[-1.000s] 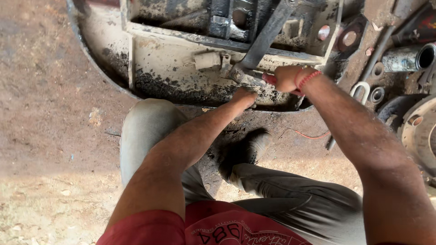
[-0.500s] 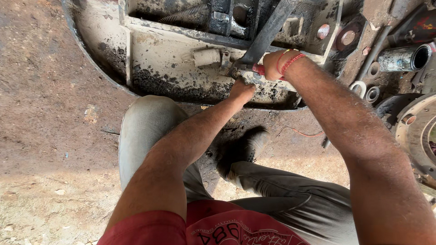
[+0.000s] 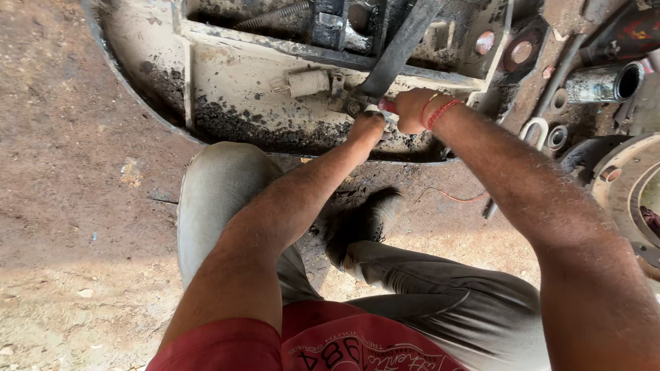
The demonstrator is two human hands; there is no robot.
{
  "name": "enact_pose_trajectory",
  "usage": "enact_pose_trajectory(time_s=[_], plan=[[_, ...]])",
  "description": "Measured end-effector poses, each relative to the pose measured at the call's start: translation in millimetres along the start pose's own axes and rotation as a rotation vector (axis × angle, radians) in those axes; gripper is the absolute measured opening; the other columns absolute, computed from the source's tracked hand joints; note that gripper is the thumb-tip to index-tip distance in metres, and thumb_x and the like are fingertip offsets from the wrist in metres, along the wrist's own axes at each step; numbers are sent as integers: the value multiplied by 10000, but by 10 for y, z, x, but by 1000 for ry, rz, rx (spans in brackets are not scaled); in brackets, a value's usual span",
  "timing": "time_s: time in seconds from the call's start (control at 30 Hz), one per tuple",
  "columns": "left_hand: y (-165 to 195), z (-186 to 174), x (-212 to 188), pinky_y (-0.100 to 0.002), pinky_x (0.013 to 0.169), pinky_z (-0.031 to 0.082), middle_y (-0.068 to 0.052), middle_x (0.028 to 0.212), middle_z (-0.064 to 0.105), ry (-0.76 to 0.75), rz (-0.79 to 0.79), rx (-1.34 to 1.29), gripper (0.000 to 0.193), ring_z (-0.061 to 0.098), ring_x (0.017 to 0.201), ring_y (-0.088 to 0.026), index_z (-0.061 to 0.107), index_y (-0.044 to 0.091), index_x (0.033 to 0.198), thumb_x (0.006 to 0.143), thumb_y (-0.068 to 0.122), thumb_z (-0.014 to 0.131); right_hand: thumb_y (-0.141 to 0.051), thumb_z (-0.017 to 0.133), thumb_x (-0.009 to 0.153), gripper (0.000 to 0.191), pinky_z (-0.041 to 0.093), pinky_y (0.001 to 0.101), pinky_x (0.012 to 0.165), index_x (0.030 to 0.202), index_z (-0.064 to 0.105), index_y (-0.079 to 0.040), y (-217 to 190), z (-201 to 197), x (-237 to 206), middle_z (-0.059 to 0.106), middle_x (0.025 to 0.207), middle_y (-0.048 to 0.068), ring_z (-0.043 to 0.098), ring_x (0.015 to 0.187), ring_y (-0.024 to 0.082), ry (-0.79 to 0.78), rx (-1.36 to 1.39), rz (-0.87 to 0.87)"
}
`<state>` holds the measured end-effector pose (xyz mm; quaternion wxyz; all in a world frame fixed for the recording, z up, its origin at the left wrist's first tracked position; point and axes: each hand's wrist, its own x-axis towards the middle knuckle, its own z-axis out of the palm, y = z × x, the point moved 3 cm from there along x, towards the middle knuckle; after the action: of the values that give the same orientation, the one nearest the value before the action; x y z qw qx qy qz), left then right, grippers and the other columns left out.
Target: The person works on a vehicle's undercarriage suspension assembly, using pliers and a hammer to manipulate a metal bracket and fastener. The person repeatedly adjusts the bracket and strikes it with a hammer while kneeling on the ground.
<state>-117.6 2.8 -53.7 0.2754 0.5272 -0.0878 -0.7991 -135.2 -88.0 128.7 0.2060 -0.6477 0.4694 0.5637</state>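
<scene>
The right hand (image 3: 412,110), a red thread at its wrist, is closed around a red-handled tool (image 3: 386,106) whose tip is hidden. It has shifted left since a second ago, toward the small fitting (image 3: 352,104) at the foot of the dark slanted bar (image 3: 402,48). The left hand (image 3: 368,127) stays curled just below, touching the greasy metal frame (image 3: 240,89); whether it grips anything I cannot tell.

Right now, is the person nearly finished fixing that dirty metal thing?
Hard to tell. Loose rings and a pipe lie off to the side. Both hands are busy: the left hand and right hand grip a tool at a small fitting under the dark bar. The greasy frame lies open, uncovered.
</scene>
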Motion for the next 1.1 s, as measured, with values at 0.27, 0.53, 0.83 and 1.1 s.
enact_pose_trajectory(time_s=[0.27, 0.53, 0.83, 1.1], plan=[[-41, 32, 33, -309, 467, 465, -147, 883, 690, -26, 2, 53, 278, 569, 618, -165, 602, -30, 1211, 980, 81, 495, -148, 648, 925, 366, 586, 423, 881, 1265, 650, -11, -161, 43, -296, 741, 1120, 189, 738, 1000, 269, 26, 157, 47], [-119, 5, -134, -328, 614, 586, -130, 914, 681, 65, -27, -303, 356, 653, 718, -176, 659, 6, 1155, 984, 210, 422, -221, 711, 879, 405, 586, 435, 877, 1174, 683, 55, -83, 536, -107, 739, 1014, 224, 737, 932, 319, 120, 326, 8], [-77, 226, -355, -479, 983, 428, -156, 1262, 625, -53, -11, -233, 597, 593, 1179, -286, 591, 118, 1307, 878, 528, 650, -62, 578, 900, 252, 608, 393, 745, 1047, 746, 55, -84, 862, 85, 742, 955, 185, 741, 828, 257, 204, 508, -112], [300, 936, -1264, -407, 1037, 454, -129, 1166, 707, -635, -119, -36, 543, 636, 1137, -262, 703, 95, 1128, 878, 576, 679, -140, 585, 902, 291, 524, 370, 580, 1165, 672, -52, 893, 1061, -1226, 716, 797, 112, 673, 658, 211, 131, 714, -151]])
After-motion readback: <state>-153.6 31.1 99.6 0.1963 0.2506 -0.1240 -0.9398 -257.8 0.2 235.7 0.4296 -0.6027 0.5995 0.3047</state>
